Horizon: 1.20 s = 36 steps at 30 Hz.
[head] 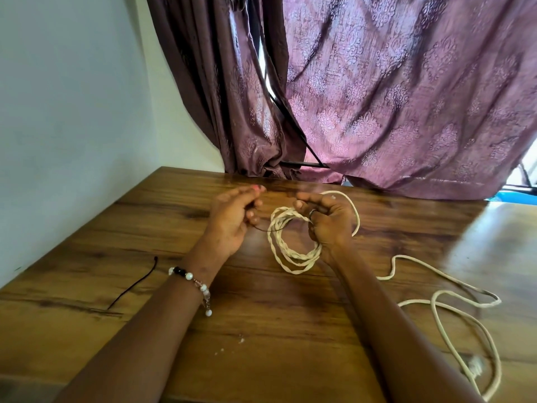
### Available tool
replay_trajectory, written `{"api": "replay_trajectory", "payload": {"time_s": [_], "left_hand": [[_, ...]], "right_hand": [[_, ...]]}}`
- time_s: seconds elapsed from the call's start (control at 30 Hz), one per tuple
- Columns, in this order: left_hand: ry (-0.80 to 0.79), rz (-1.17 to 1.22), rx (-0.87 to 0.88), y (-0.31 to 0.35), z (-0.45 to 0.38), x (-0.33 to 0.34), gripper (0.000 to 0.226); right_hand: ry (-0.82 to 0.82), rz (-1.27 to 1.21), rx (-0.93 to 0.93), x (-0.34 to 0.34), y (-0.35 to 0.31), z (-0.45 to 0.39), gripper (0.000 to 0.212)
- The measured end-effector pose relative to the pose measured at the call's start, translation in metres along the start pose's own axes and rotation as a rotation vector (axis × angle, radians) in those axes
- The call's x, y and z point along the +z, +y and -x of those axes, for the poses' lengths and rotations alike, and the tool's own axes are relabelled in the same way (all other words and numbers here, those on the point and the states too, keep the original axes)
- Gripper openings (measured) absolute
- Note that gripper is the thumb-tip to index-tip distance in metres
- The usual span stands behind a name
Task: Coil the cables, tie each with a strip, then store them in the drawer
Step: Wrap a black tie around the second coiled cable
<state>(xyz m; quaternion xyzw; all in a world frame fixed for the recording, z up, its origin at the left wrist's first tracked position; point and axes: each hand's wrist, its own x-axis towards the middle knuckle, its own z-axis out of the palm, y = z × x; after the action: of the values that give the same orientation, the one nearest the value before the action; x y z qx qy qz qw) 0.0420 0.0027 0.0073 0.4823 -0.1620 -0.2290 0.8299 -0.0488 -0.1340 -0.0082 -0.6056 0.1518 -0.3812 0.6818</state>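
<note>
A wooden surface (261, 330) carries a black strip (132, 286) at its left, a loose cream cable (453, 298) at its right.

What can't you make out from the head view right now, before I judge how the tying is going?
- Thin dark strip between left hand and coiled cable: motion-blurred; whether it wraps the coil is unclear.
- Right hand: its fingers cover part of the coil it grips.
- Loose cable: its near loop is blurred at the frame's bottom edge.
- Drawer: not in view.
- Spare strip on the table: too thin to tell its type.
</note>
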Motion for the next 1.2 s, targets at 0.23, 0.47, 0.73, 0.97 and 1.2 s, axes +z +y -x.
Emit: {"api": "replay_trajectory", "payload": {"time_s": [0.23, 0.47, 0.73, 0.97, 1.2], "left_hand": [[-0.061, -0.436, 0.041, -0.019, 0.01, 0.015, 0.021], [-0.01, -0.426, 0.153, -0.021, 0.012, 0.017, 0.021], [0.004, -0.493, 0.258, -0.018, 0.012, 0.017, 0.01], [0.035, -0.483, 0.275, -0.018, 0.014, 0.016, 0.017], [0.055, -0.498, 0.275, -0.019, 0.012, 0.016, 0.015]], "right_hand": [[-0.043, -0.005, -0.139, -0.007, 0.006, -0.007, 0.024], [-0.105, -0.009, -0.2, -0.005, 0.005, -0.004, 0.027], [-0.141, -0.047, -0.219, -0.002, 0.007, -0.001, 0.028], [-0.144, -0.05, -0.232, -0.003, 0.008, -0.002, 0.027], [-0.163, -0.048, -0.233, -0.003, 0.011, -0.003, 0.026]]}}
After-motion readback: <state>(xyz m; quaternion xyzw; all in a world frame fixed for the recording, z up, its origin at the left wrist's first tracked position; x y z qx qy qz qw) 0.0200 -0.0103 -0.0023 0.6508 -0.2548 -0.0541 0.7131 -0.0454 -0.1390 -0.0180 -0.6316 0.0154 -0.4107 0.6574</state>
